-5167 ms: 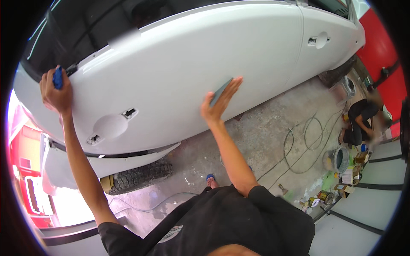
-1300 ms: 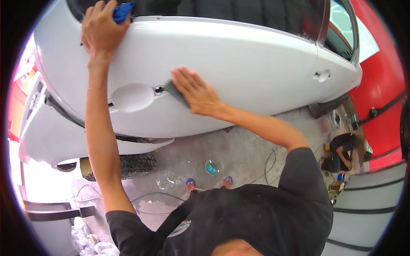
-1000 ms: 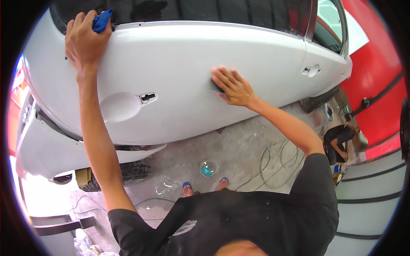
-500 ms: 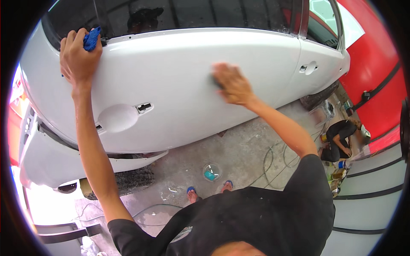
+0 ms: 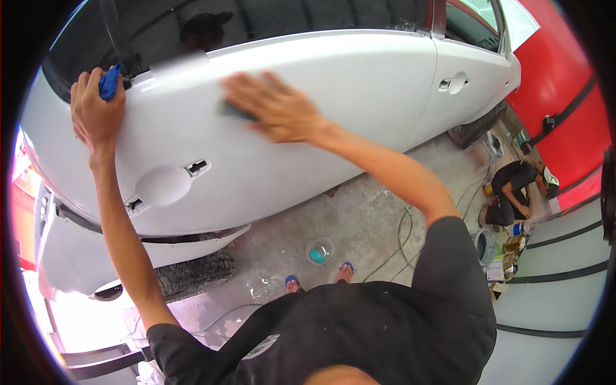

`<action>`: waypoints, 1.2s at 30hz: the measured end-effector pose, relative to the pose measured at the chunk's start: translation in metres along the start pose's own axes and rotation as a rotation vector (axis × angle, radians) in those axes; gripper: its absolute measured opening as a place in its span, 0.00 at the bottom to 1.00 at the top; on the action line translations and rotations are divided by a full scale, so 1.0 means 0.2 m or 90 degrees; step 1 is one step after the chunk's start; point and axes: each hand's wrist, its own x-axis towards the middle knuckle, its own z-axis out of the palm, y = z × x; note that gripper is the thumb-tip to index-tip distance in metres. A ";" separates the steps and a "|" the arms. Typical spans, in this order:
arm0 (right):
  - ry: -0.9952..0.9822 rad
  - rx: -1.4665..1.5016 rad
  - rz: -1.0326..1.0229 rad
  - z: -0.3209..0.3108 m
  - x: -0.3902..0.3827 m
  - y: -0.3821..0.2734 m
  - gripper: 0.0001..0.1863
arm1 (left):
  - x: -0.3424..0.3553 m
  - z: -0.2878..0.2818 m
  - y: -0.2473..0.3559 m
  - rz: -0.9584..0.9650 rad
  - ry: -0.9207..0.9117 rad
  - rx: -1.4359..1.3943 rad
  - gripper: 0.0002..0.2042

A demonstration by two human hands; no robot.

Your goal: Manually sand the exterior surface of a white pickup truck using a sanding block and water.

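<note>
Before me is a white car door panel (image 5: 333,83), with a dark window (image 5: 282,14) along its top edge. At the far left my left hand (image 5: 97,114) is closed around a crumpled blue cloth (image 5: 110,82) and rests on the panel by the window's lower edge. Farther right, my right hand (image 5: 276,110) lies across the panel, blurred by motion. Beneath its palm and fingers shows part of a dark flat pad (image 5: 240,111), pressed against the white surface; the rest is hidden. Nearer me on the door is an oval handle recess (image 5: 163,186) without a handle.
A clear round tub (image 5: 321,249) with a turquoise piece inside stands on the concrete floor (image 5: 276,221) by my feet. A cable (image 5: 399,240) loops over the floor. At right a person (image 5: 513,192) crouches near a bucket (image 5: 486,247) and several cans, beside a red panel (image 5: 564,96).
My right hand has swept left across the panel with the pad, toward my left hand. The left hand keeps its hold on the cloth by the window edge. The whole view has shifted slightly.
</note>
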 end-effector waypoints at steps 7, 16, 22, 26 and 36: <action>0.291 0.022 0.402 0.00 -0.70 0.26 0.40 | 0.03 -0.02 0.13 -0.021 0.006 -0.009 0.09; 0.122 0.112 0.161 0.06 0.11 -0.34 0.38 | 0.02 0.00 0.02 0.060 0.017 -0.029 0.08; 0.255 0.069 0.434 -0.06 -0.63 0.22 0.36 | 0.01 0.03 -0.02 0.037 0.001 0.004 0.09; 0.439 0.013 0.692 -0.05 -0.81 0.47 0.37 | 0.03 0.01 0.01 0.042 0.006 0.003 0.08; 0.182 -0.029 0.386 0.06 -0.29 0.00 0.38 | 0.02 0.08 0.00 0.043 0.017 -0.001 0.09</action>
